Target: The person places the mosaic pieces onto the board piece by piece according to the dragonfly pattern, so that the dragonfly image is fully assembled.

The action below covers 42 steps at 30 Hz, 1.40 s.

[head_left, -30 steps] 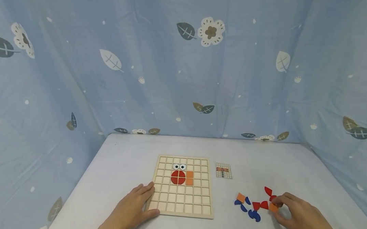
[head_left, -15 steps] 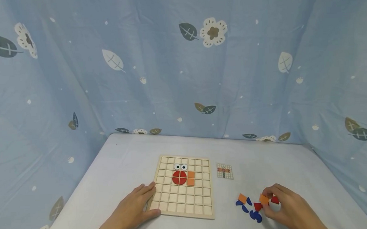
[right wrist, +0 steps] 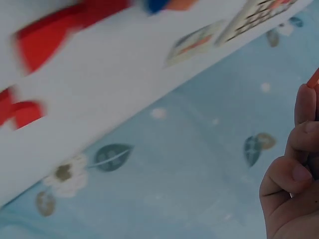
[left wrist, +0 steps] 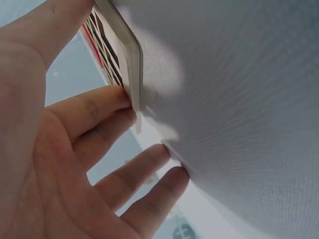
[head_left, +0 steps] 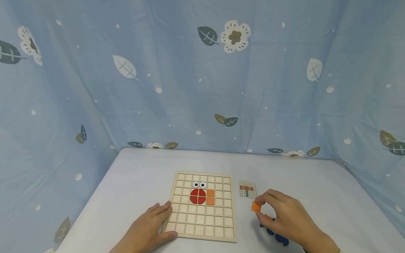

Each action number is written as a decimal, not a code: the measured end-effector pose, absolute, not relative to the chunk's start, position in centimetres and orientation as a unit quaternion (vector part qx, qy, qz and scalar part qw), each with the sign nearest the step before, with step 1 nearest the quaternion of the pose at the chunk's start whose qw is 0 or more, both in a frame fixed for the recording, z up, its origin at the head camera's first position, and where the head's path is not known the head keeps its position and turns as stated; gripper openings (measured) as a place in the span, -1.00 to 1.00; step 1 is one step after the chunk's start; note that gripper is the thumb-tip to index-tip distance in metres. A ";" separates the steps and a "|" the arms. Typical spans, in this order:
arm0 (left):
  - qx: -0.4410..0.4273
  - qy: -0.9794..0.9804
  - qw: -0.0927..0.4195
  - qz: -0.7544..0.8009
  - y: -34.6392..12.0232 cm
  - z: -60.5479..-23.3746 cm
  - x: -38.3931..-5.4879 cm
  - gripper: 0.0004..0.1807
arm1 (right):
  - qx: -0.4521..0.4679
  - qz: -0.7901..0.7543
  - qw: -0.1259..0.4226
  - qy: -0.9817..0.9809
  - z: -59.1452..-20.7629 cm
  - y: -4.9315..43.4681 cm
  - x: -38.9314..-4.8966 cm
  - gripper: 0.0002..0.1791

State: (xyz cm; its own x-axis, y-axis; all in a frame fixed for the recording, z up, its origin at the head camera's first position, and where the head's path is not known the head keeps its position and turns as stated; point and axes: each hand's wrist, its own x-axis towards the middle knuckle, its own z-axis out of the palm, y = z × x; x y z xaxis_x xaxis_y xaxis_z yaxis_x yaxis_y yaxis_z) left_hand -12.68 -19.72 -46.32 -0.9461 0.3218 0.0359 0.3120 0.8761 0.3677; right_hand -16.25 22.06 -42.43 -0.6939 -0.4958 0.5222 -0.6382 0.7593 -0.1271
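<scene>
Head view: the right hand (head_left: 288, 217) pinches an orange square piece (head_left: 255, 207) between thumb and fingertips, lifted off the white table (head_left: 140, 174), just right of the wooden grid board (head_left: 201, 205) and below the small pattern card (head_left: 247, 188). The left hand (head_left: 144, 233) lies flat, fingers extended, against the board's near left corner. On the board sit two white eye pieces (head_left: 198, 184), a red disc (head_left: 197, 196) and two orange squares (head_left: 210, 197); its lower rows and right columns are unfilled. Blue pieces (head_left: 278, 237) lie under the right hand, partly hidden by it. Left wrist view: only here is the contact plain, with straight fingers (left wrist: 94, 107) pressed to the board's edge (left wrist: 130, 64) and the remaining fingertips on the tabletop. Right wrist view (blurred): red pieces (right wrist: 55, 30) lie on the table, out of sight in the head view; curled fingers (right wrist: 291, 174) show at the frame edge, with a sliver of orange above them. The blue patterned curtain (head_left: 200, 73) encloses the table on three sides; the table surface between board and curtain is open.
</scene>
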 end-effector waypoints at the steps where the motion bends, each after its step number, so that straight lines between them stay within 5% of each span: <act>1: 0.164 0.968 0.013 0.189 -19.7 -46.3 -12.7 -0.05 | 0.328 0.155 0.243 -0.900 -42.3 21.5 -16.4 -0.68; 22: 0.154 0.969 0.019 0.193 -19.7 -46.5 -12.7 -0.05 | 0.412 0.235 0.269 -0.838 -40.9 12.4 -19.4 -0.75; 36: 0.170 0.967 0.018 0.192 -19.7 -46.3 -12.8 -0.06 | 0.406 0.231 0.242 -0.850 -42.5 8.7 -21.7 -0.80; 42: 0.167 0.967 0.019 0.193 -19.8 -46.3 -12.7 -0.06 | 0.410 0.212 0.187 -0.867 -42.7 6.7 -22.6 -0.80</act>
State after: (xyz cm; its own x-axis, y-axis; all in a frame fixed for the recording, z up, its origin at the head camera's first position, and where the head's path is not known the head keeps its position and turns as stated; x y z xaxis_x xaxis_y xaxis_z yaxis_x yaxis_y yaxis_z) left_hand -12.69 -19.76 -46.26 -0.9433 0.3306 0.0279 0.3159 0.8692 0.3803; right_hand -22.63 6.72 -42.67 -0.5934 -0.6319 0.4985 -0.7908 0.5731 -0.2149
